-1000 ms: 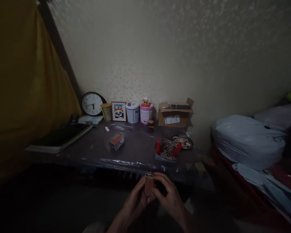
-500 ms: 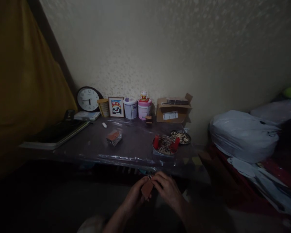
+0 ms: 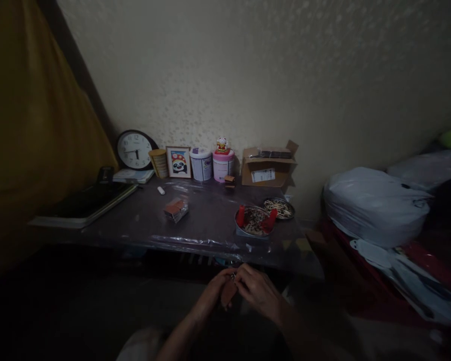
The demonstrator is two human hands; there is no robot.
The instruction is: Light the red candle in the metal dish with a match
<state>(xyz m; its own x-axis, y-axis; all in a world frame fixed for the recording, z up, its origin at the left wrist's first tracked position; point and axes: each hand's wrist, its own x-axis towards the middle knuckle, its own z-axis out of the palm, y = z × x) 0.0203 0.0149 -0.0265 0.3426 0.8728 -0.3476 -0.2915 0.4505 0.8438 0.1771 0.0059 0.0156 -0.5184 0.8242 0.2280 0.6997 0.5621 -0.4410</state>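
Both of my hands meet low in the view, just in front of the near edge of the dark table. My left hand holds a small reddish-brown box from the left. My right hand curls over the box's top right end, fingers closed on it. The box is dim and partly hidden by my fingers; what is at its top end cannot be made out.
On the table stand a round tray with red pieces, a second small dish, a wrapped packet of small boxes, a clock, tins, an open carton and a laptop. Bagged bundles lie to the right.
The view has tilted up a little, so the table sits higher in frame. My hands have drawn closer together over the box, which now shows less.
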